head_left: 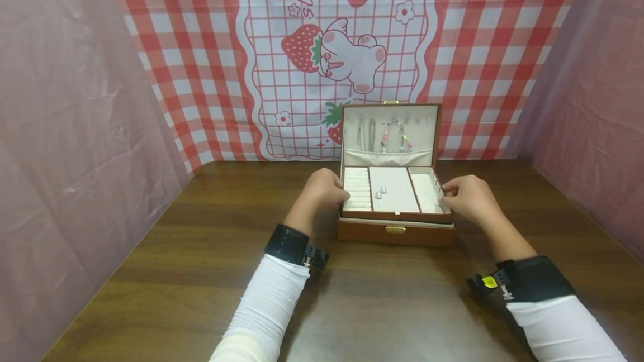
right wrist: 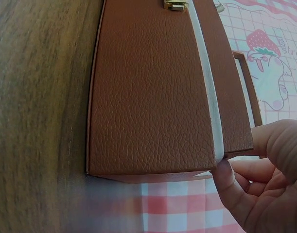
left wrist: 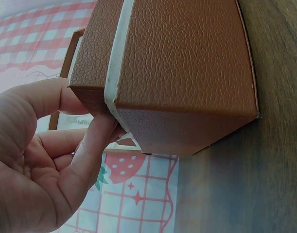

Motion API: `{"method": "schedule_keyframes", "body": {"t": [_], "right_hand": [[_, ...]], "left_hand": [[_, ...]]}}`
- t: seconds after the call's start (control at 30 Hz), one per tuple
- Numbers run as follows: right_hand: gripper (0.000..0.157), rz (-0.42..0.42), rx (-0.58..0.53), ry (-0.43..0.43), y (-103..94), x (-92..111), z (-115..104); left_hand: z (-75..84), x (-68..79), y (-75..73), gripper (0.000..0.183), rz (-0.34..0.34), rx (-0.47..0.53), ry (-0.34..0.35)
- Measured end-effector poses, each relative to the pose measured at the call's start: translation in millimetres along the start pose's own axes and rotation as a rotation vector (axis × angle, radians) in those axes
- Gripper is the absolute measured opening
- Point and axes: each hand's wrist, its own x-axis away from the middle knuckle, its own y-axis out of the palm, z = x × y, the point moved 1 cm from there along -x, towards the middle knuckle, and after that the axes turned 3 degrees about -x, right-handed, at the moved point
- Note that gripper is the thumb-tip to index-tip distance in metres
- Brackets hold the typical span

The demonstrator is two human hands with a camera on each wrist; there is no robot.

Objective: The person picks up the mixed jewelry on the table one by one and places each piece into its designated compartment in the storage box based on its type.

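A brown leather-look jewelry box [head_left: 367,232] stands on the table with its lid [head_left: 429,127] raised. In its top sits a jewelry tray [head_left: 362,215] with ring rolls on the left, a flat panel in the middle and a compartment on the right. My left hand [head_left: 322,186] pinches the tray's left side; my right hand [head_left: 470,197] pinches its right side. In the left wrist view, thumb and fingers grip the tray's corner [left wrist: 92,63] above the box's pale rim. The right wrist view shows a like grip. Two silvery round studs [head_left: 383,189] lie on the panel.
Chains [head_left: 372,133] and colourful beaded strands [head_left: 385,141] hang inside the lid above a gathered pocket. A gold clasp [head_left: 395,229] marks the box's front. Behind stands a red-checked strawberry cloth [head_left: 478,71]; pink drapes [head_left: 75,127] flank the wooden table [head_left: 201,250].
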Motion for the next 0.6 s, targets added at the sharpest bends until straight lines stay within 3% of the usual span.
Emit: {"method": "schedule_keyframes", "body": {"t": [0.6], "right_hand": [[0.03, -0.054, 0.0, 0.024, 4.9, -1.9, 4.3]], "left_hand": [[1.6, -1.3, 1.2, 0.03, 0.007, -0.039, 0.009]]}}
